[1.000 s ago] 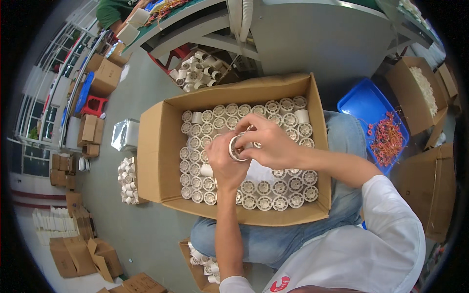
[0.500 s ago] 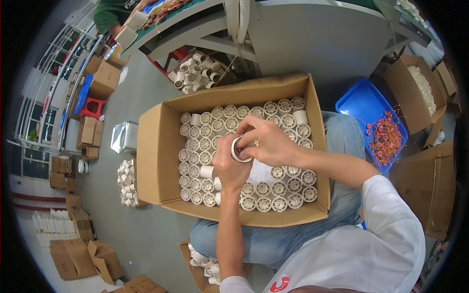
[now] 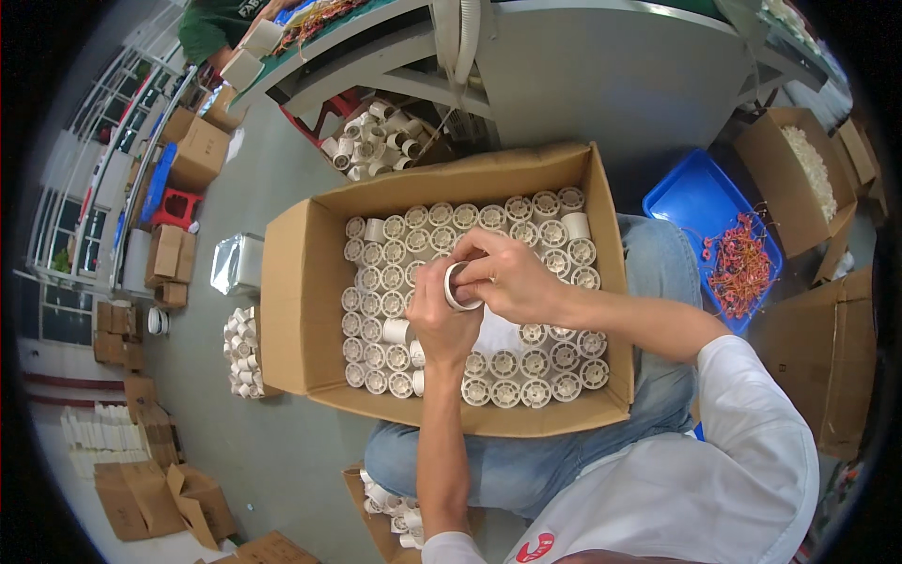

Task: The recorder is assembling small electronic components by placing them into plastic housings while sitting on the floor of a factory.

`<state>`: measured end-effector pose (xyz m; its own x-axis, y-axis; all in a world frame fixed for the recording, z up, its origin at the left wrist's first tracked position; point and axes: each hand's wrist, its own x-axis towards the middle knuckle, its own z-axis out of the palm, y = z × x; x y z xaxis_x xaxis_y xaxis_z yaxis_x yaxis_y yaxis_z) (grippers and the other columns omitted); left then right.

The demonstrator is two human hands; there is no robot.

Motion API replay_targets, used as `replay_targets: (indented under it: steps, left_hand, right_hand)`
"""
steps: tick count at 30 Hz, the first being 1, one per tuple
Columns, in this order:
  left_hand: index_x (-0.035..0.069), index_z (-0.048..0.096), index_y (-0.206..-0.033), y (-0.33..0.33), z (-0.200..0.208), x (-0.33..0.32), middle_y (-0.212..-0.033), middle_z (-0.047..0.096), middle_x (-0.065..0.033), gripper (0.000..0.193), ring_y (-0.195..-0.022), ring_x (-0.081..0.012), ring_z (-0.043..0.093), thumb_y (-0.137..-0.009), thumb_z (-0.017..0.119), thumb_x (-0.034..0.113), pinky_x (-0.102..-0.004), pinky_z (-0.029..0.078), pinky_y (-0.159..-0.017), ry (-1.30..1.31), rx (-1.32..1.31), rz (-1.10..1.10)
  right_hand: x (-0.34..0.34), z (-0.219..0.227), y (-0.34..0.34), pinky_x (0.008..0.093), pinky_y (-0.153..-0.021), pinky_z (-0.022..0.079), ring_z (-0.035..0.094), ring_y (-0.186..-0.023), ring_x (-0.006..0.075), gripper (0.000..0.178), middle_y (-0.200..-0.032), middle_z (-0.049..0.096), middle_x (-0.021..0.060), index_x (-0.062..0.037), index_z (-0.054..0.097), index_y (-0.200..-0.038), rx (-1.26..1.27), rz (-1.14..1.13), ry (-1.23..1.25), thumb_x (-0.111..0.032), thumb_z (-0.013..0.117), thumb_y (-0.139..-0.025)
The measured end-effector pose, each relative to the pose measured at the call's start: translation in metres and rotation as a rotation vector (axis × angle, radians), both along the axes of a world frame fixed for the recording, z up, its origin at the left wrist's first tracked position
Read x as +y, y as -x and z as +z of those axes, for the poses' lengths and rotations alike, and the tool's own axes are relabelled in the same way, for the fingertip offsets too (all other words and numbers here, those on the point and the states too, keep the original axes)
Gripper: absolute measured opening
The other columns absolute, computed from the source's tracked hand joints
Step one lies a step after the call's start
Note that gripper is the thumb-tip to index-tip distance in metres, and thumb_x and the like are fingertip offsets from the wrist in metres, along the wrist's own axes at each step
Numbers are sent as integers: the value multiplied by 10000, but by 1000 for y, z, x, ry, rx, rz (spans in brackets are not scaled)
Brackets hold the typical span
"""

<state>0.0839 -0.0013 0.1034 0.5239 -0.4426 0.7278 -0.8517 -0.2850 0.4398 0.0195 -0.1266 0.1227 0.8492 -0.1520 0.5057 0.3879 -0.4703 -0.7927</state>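
Observation:
My left hand (image 3: 439, 310) is wrapped round a white plastic cylinder (image 3: 453, 299), its round open end tilted toward my right. The bent fingers of my right hand (image 3: 507, 274) reach into that open end, pinched together; what they hold inside is hidden. Both hands are above a large open cardboard box (image 3: 286, 296). Rows of similar white cylinders (image 3: 536, 364) fill much of it, most standing with slotted round ends up. A few plain white ones lie sideways or show no slots. Beneath my hands a pale patch of the box's bottom (image 3: 498, 331) shows.
A blue tray (image 3: 678, 193) with red and orange wire bundles (image 3: 742, 268) is at right. Beyond the box stand a grey workbench (image 3: 611, 75) and a carton of loose white cylinders (image 3: 376, 141). Cardboard boxes (image 3: 141, 498) line the left. A co-worker's green sleeve (image 3: 205, 33) shows at top left.
The fingers of my right hand have shifted slightly at the cylinder's open end. My left hand keeps its hold, and the view has moved a little.

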Motion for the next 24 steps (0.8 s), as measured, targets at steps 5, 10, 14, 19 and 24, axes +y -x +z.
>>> replay_targets:
  steps: [5, 10, 14, 19, 24]
  left_hand:
    - [22, 574, -973, 1, 1, 1, -865, 615, -138, 332, -738, -327, 626, -663, 680, -31, -387, 520, -614, 2, 50, 3]
    - [15, 581, -946, 5, 5, 2, -853, 621, -138, 293, -743, -321, 627, -675, 683, -34, -382, 522, -625, -7, 115, 8]
    - [8, 585, -947, 2, 1, 3, -868, 632, -146, 282, -739, -325, 624, -690, 699, -24, -383, 520, -634, 53, 62, 48]
    - [2, 587, -948, 6, 4, 4, -870, 632, -143, 307, -764, -317, 623, -673, 724, -14, -374, 514, -651, 66, -39, 69]
    - [-2, 594, -948, 7, 3, 4, -855, 630, -129, 315, -757, -302, 614, -667, 735, 10, -377, 507, -654, 16, -72, 91]
  right_hand:
    - [-1, -5, -2, 337, -682, 511, 624, -807, 252, 111, -911, 602, 104, 12, 680, -797, -71, -12, 149, 39, 682, -690]
    - [3, -3, -3, 338, -699, 514, 626, -815, 246, 119, -907, 608, 111, 13, 683, -808, -6, -6, 84, 39, 681, -692]
    - [9, -3, -5, 344, -751, 509, 627, -849, 244, 122, -956, 623, 118, -8, 712, -807, -11, -4, -87, 10, 699, -688]
    - [6, -2, -7, 347, -804, 504, 635, -901, 263, 112, -995, 639, 136, -14, 727, -796, 65, 63, -198, -29, 713, -686]
    - [11, 2, -4, 379, -776, 522, 659, -871, 321, 117, -1048, 659, 190, -3, 718, -799, 92, 46, -135, -47, 670, -703]
